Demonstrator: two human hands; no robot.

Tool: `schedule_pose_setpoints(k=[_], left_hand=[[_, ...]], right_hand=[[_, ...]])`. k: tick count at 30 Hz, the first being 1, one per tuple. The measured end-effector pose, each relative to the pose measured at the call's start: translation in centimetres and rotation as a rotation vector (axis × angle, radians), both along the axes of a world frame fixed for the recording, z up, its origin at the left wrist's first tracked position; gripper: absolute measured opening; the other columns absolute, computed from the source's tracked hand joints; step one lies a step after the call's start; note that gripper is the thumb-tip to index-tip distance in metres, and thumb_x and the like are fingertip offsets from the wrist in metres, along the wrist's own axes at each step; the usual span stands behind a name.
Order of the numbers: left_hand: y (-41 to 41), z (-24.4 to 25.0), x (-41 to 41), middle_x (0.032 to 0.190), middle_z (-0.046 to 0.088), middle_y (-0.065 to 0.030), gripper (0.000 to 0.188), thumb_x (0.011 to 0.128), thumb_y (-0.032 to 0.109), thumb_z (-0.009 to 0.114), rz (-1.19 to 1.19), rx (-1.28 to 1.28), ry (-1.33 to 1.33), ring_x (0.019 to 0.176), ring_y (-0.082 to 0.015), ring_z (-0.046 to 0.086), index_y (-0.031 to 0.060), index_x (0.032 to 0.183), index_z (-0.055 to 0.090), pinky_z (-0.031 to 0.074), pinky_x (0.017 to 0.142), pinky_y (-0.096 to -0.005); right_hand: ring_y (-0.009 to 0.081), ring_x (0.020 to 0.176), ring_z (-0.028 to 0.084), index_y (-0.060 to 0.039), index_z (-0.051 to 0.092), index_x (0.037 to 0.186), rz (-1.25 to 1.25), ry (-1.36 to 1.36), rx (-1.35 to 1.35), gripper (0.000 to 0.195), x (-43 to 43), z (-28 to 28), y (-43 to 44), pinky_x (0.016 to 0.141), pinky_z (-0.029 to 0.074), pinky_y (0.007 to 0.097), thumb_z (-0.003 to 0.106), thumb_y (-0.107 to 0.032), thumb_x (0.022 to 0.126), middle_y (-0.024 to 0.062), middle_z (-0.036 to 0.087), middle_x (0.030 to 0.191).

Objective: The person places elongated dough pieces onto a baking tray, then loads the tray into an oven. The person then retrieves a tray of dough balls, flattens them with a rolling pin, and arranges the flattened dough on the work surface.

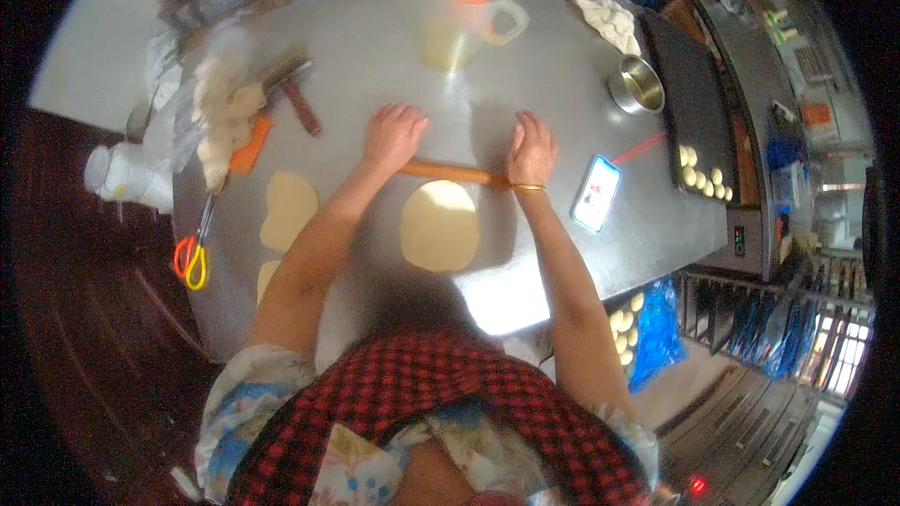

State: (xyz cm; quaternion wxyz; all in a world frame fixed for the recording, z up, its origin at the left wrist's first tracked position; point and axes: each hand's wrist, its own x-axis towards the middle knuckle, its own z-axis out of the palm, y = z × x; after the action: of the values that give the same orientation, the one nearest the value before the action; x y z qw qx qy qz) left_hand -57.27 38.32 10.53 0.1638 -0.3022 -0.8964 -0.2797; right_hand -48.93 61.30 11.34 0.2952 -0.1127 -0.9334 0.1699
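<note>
A wooden rolling pin (457,172) lies crosswise on the metal worktop (337,126). My left hand (395,135) rests over its left end, fingers pointing away from me. Over the other end is my right hand (532,149), with a gold bangle (527,187) at the wrist. Both palms hide the ends of the pin. Just on my side of the pin is a flat, roundish sheet of dough (439,228). Left of it, past my left forearm, lies another flattened piece of dough (287,209), with part of a further piece (266,277) behind the arm.
Scissors (193,253), an orange scraper (250,145), a cloth (219,102) and a dark-handled tool (302,107) are at left. A handled jug (450,35) stands far ahead. Rightward are a phone (596,193), a metal bowl (637,85) and a dark tray (689,98) with several dough balls (696,178).
</note>
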Motion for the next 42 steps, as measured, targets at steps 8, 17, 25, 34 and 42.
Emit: schedule_pose_setpoints(k=[8,17,25,34,42], left_hand=[[-1.5,1.4,4.5,0.095,0.057,-0.0118,0.028,0.078,0.020,0.063,-0.209,-0.116,0.204,0.092,-0.0313,0.051,0.0041,0.101,0.060,0.040,0.077,-0.0445],[-1.4,-0.9,8.7,0.092,0.055,-0.0099,0.024,0.074,0.017,0.064,-0.063,-0.318,-0.385,0.096,-0.0313,0.049,0.0037,0.093,0.057,0.038,0.080,-0.0452],[-0.9,0.1,8.7,0.088,0.059,-0.0107,0.014,0.076,0.012,0.065,-0.440,-0.040,-0.244,0.080,-0.0266,0.054,0.0011,0.083,0.061,0.043,0.071,-0.0369],[-6.3,3.0,13.1,0.065,0.055,-0.0025,0.024,0.086,0.023,0.061,-0.134,0.157,-0.924,0.063,-0.0082,0.046,-0.0007,0.085,0.062,0.041,0.056,-0.0281],[-14.7,12.9,18.8,0.072,0.062,-0.0051,0.022,0.081,0.022,0.065,-0.071,0.315,-0.864,0.068,-0.0090,0.054,0.0010,0.087,0.064,0.044,0.062,-0.0267]], right_hand=[[0.0338,0.079,0.059,-0.0043,0.061,0.085,0.258,-0.137,-0.257,0.011,5.6,-4.1,-6.9,0.076,0.048,0.0430,0.061,-0.007,0.074,0.0135,0.061,0.082],[0.0332,0.082,0.061,-0.0083,0.062,0.083,0.221,-0.496,-0.280,0.010,5.3,-3.0,-7.4,0.074,0.049,0.0418,0.058,-0.008,0.074,0.0153,0.063,0.088],[0.0269,0.074,0.058,-0.0048,0.064,0.088,0.538,-0.361,-0.846,0.016,8.5,-0.9,-4.1,0.070,0.047,0.0375,0.065,-0.016,0.076,0.0110,0.059,0.077],[0.0089,0.065,0.053,-0.0051,0.066,0.088,0.638,-0.538,-0.881,0.015,12.3,2.3,-4.6,0.062,0.047,0.0256,0.060,-0.019,0.088,0.0020,0.063,0.075],[0.0080,0.068,0.056,-0.0042,0.067,0.089,0.847,-0.475,-0.850,0.007,15.9,10.8,-11.8,0.061,0.048,0.0229,0.066,-0.007,0.083,0.0021,0.062,0.077]])
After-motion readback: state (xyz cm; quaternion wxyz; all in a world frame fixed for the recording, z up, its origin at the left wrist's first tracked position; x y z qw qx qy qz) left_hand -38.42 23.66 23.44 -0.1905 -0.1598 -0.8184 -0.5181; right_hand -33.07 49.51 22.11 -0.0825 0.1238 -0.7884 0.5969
